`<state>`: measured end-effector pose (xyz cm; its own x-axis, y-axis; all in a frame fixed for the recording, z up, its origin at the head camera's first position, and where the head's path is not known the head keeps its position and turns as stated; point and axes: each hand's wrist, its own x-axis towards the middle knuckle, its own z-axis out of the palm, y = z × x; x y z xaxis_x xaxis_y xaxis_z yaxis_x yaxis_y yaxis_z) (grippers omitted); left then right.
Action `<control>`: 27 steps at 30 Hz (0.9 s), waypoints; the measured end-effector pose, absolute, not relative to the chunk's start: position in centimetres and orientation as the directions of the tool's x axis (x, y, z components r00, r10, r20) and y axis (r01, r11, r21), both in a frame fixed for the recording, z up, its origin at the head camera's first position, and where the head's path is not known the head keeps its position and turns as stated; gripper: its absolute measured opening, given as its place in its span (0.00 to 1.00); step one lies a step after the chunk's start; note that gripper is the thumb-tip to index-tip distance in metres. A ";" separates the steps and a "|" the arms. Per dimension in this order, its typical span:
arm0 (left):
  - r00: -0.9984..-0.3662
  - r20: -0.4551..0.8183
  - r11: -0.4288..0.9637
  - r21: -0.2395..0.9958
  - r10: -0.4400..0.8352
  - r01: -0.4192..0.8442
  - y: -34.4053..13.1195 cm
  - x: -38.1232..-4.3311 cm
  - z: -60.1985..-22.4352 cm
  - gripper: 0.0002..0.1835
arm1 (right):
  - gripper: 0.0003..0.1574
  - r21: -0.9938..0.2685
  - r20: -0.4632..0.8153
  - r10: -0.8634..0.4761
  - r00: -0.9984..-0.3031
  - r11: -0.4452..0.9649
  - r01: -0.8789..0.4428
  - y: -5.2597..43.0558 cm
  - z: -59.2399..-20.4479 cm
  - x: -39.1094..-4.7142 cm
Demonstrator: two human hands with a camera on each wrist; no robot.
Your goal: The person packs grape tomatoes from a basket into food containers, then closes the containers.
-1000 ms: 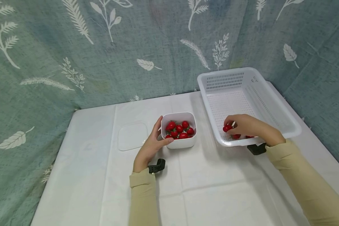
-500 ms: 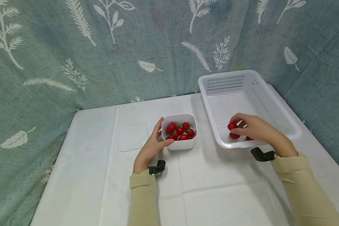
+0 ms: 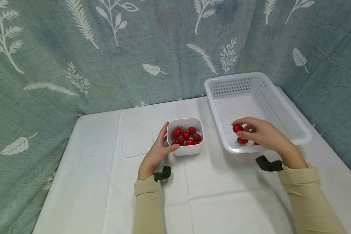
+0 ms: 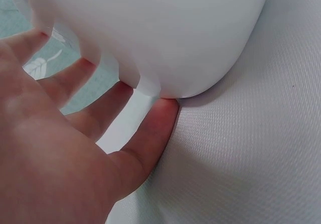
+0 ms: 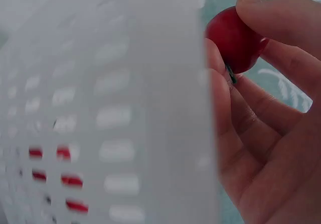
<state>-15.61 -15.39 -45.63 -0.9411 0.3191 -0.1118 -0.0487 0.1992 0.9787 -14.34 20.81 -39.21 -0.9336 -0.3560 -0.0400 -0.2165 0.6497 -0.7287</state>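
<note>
My right hand (image 3: 258, 131) pinches a red cherry tomato (image 3: 237, 128) between thumb and fingers, above the near side of the white perforated basket (image 3: 219, 122). In the right wrist view, a green stem shows on this cherry tomato (image 5: 233, 38). Below that hand, another cherry tomato (image 3: 242, 140) lies in the basket, with one more partly hidden beside it. My left hand (image 3: 156, 154) touches a small white container (image 3: 188, 150), thumb at its front rim, fingers along its left side. Several cherry tomatoes (image 3: 189, 142) lie inside. The left wrist view shows nearly straight fingers (image 4: 150, 128) against the container wall.
A clear, flat lid-like square (image 3: 138, 143) lies on the white tablecloth (image 3: 84, 182), left of the container. A green leaf-patterned curtain (image 3: 120, 71) hangs behind the table, close to the basket's far rim.
My right hand first drew slightly back to the right, then lifted the pinched cherry tomato a little leftward, clear of the one below. My left hand and the container stay in place.
</note>
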 end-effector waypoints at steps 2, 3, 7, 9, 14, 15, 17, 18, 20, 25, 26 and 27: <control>-0.941 -0.113 0.191 0.980 0.320 -0.053 -15.4 -15.6 -45.7 0.47 | 0.22 -0.749 -0.026 -0.361 -0.932 0.625 -0.221 20.5 -39.1 -14.3; -0.940 -0.112 0.187 0.981 0.321 -0.053 -15.4 -15.5 -45.7 0.47 | 0.21 -0.763 -0.019 -0.367 -0.930 0.606 -0.224 20.3 -39.1 -14.2; -0.940 -0.117 0.180 0.982 0.320 -0.061 -15.3 -15.3 -45.2 0.47 | 0.19 -0.808 0.000 -0.384 -0.923 0.543 -0.226 19.5 -38.9 -14.2; -0.940 -0.121 0.185 0.981 0.319 -0.063 -15.4 -15.3 -45.2 0.47 | 0.18 -0.830 0.016 -0.379 -0.925 0.512 -0.224 19.1 -38.8 -14.1; -0.940 -0.129 0.194 0.978 0.315 -0.069 -15.4 -15.3 -45.1 0.48 | 0.18 -0.854 0.049 -0.346 -0.937 0.472 -0.219 17.8 -38.4 -13.8; -0.941 -0.128 0.196 0.978 0.314 -0.068 -15.4 -15.3 -45.1 0.48 | 0.19 -0.854 0.054 -0.344 -0.937 0.470 -0.222 17.5 -38.3 -13.8; -0.942 -0.123 0.200 0.978 0.313 -0.061 -15.4 -15.4 -45.1 0.48 | 0.19 -0.851 0.058 -0.342 -0.938 0.474 -0.225 16.9 -38.2 -13.9; -0.942 -0.120 0.200 0.978 0.315 -0.058 -15.4 -15.4 -45.2 0.48 | 0.19 -0.849 0.060 -0.339 -0.939 0.478 -0.227 16.7 -38.2 -13.9; -0.940 -0.114 0.197 0.979 0.320 -0.052 -15.4 -15.4 -45.2 0.48 | 0.19 -0.857 0.076 -0.341 -0.937 0.459 -0.237 16.3 -38.1 -14.0; -0.939 -0.099 0.191 0.981 0.330 -0.036 -15.4 -15.4 -45.4 0.47 | 0.17 -0.906 0.170 -0.355 -0.919 0.310 -0.287 15.2 -38.0 -14.1; -0.939 -0.097 0.190 0.981 0.330 -0.035 -15.5 -15.4 -45.4 0.47 | 0.18 -0.915 0.180 -0.353 -0.918 0.283 -0.289 14.9 -38.0 -14.1; -0.940 -0.096 0.191 0.981 0.329 -0.033 -15.5 -15.4 -45.4 0.48 | 0.19 -0.922 0.184 -0.347 -0.920 0.264 -0.284 14.7 -38.0 -14.1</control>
